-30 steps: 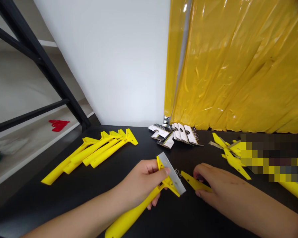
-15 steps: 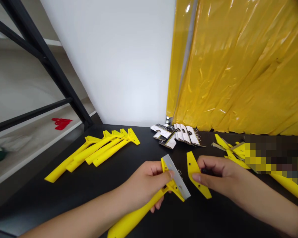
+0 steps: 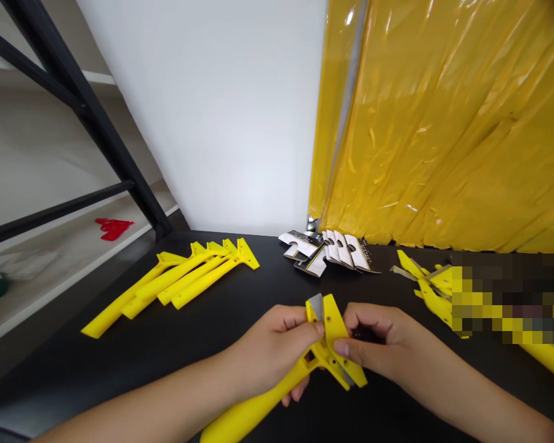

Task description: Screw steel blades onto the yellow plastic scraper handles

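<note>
1. Yellow plastic scraper (image 3: 258, 403) sits in the left hand (image 3: 272, 351), above the middle of the black tabletop (image 3: 351, 418), with its handle running down and toward the body and its wide head up near the centre of the view.
2. Left fingers (image 3: 300, 317) are curled closed around the neck of the head, with the thumb across its face. This grip appears meant to keep the head steady against the pressure from the other hand.
3. Steel blade (image 3: 316, 306) shows at the head's edge, partly covered.
4. Right hand (image 3: 376, 338) presses a flat yellow cover strip (image 3: 337, 329) across the head. Its thumb and fingers are close together and pinch the strip, apparently to keep it lined up over the blade.
5. Small dark object (image 3: 362, 334) lies within the right fingers; its kind cannot be told.
6. Both hands touch at the scraper head.
7. Loose yellow scrapers (image 3: 175, 283) lie side by side at left, white-and-black card packets (image 3: 323, 252) stand farther back, and a yellow pile (image 3: 427, 283) lies at right, partly blurred out.
8. Behind: white wall (image 3: 203, 123), yellow plastic curtain (image 3: 434, 123).
</note>
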`<act>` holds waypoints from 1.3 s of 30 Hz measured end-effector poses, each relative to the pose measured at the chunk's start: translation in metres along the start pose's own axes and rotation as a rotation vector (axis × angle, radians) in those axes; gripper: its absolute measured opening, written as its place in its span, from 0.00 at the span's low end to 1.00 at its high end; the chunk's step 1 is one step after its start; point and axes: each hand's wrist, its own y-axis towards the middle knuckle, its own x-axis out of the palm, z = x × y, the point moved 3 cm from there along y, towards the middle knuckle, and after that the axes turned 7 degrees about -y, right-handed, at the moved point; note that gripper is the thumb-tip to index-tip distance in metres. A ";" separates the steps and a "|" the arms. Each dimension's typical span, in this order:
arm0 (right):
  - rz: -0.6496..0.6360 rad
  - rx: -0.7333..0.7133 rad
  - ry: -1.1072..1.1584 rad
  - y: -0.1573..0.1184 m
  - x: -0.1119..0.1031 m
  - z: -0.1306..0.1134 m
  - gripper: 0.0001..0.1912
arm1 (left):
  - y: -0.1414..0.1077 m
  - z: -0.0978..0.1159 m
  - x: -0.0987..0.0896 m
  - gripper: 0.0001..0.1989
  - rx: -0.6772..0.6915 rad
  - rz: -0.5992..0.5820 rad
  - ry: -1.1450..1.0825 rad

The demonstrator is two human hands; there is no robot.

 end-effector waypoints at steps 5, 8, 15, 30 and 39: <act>-0.011 -0.017 0.008 0.001 0.003 0.004 0.19 | -0.001 0.002 0.003 0.22 0.020 -0.023 -0.059; -0.014 -0.026 0.018 0.001 0.004 0.004 0.19 | -0.002 0.002 0.005 0.24 0.009 -0.021 -0.036; -0.051 -0.022 0.039 0.001 0.004 0.002 0.20 | -0.002 -0.001 0.005 0.23 0.016 -0.053 -0.027; -0.138 0.013 0.052 -0.001 -0.010 0.000 0.20 | 0.000 -0.003 0.001 0.21 0.043 -0.017 -0.111; -0.131 0.037 0.062 0.003 -0.006 0.002 0.22 | 0.004 -0.004 0.002 0.21 0.044 0.010 -0.098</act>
